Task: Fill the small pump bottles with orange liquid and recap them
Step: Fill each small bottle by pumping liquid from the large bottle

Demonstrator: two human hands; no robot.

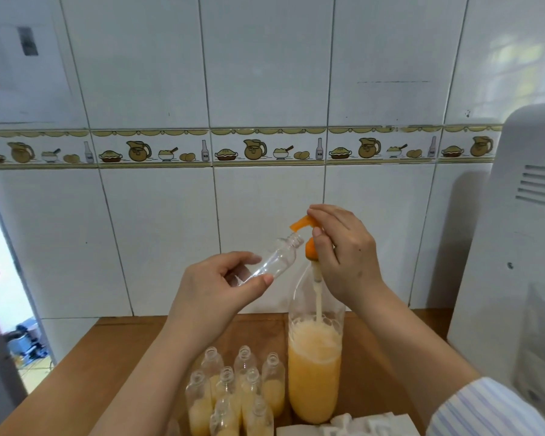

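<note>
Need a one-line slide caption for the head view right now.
Left hand tilts an empty small bottle toward the orange pump nozzle gripped by the right hand atop the large bottle.

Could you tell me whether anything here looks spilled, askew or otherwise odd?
Nothing looks spilled or damaged. The empty small bottle is tilted in the left hand, its mouth by the orange pump held by the right hand; that looks deliberate. The bottles on the table stand upright, uncapped.

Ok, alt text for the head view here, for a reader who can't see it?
The left hand holds an empty small clear plastic bottle, tilted, its mouth at the spout of an orange pump dispenser held by the right hand, atop a large bottle of orange liquid. Uncapped part-filled small bottles stand on the wooden table.
</note>
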